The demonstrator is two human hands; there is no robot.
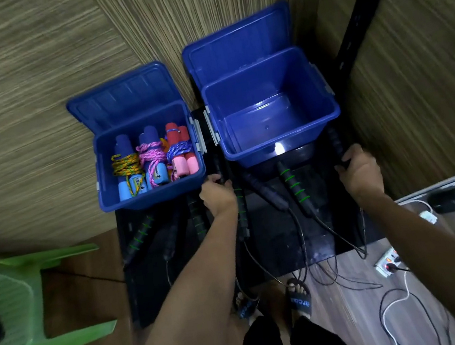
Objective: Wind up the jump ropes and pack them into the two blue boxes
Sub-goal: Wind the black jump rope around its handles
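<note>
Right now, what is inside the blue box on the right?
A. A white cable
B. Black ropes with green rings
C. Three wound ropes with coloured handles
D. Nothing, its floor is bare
D. The right box shows only its bare blue floor, while the wound coloured ropes sit in the left box.

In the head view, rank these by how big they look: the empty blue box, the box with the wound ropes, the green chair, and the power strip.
1. Green chair, cut off by the frame and nearer, so unsure.
2. Empty blue box.
3. Box with wound ropes, slightly smaller.
4. Power strip, clearly smallest.
</note>
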